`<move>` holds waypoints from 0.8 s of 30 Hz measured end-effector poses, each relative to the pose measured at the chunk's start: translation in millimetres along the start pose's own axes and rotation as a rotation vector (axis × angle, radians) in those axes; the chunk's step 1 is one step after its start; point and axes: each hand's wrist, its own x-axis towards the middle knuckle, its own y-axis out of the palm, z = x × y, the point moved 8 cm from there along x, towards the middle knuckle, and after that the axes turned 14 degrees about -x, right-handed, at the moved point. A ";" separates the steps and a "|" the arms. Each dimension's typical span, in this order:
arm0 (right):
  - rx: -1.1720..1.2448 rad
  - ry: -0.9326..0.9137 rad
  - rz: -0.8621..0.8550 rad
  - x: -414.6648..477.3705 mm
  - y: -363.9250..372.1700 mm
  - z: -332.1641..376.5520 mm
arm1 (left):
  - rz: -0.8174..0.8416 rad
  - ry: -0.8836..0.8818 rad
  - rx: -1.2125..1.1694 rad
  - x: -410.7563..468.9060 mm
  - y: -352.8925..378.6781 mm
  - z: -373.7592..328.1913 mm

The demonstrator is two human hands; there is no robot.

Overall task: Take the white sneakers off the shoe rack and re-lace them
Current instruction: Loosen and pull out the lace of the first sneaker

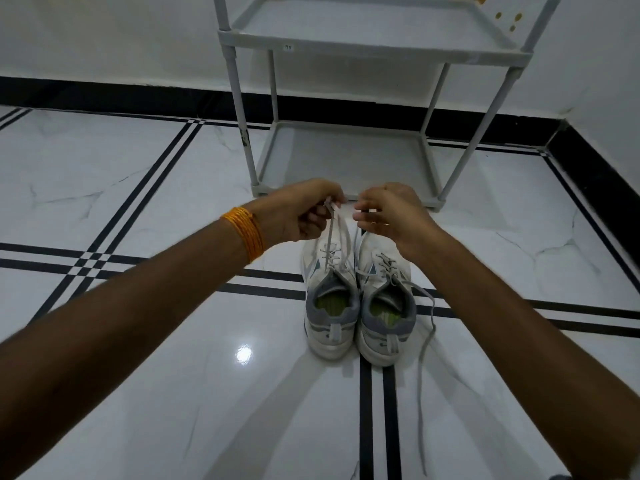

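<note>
Now re-lacing left sneaker (329, 289): left hand (304, 216) grip pinches both lace ends (337, 233). Right hand (384, 213) half-open, prob. empty; next needs threading eyelets.

Left hand (304, 213) pinches the left sneaker's lace (334, 233) while right hand (391, 213) hovers beside it, fingers loosely curled.

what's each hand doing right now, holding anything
Left hand: closed, pinching the lace ends of the left sneaker.
Right hand: fingers curled beside it; grip cannot be told.
</note>
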 end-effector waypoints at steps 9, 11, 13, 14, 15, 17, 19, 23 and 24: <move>-0.395 -0.226 0.052 -27.4 7.1 26.3 | 0.011 0.158 -0.070 -2.7 1.6 -7.3; -0.384 -0.238 -0.041 -21.1 -9.5 25.7 | -0.087 0.290 0.082 -4.0 -8.5 -13.9; -0.514 -0.253 -0.185 -12.5 -30.1 22.0 | -0.268 0.546 0.370 -7.7 -29.4 -24.3; -0.682 -0.250 -0.285 -7.0 -42.2 16.9 | -0.374 0.688 0.563 -12.0 -42.1 -27.5; -0.878 -0.232 -0.384 -2.8 -53.9 10.0 | -0.461 0.766 0.738 -14.3 -55.1 -25.4; -1.189 -0.171 -0.500 3.9 -73.4 -11.8 | -0.557 0.741 0.941 -5.2 -92.7 -7.0; -1.354 -0.108 -0.487 9.0 -84.5 -42.3 | -0.578 0.618 1.055 5.4 -126.0 19.5; -1.428 -0.027 -0.349 13.0 -71.8 -98.0 | -0.446 0.476 1.312 24.2 -131.1 68.3; -1.428 -0.025 -0.315 13.4 -63.9 -103.3 | -0.416 0.459 1.347 28.7 -126.2 75.6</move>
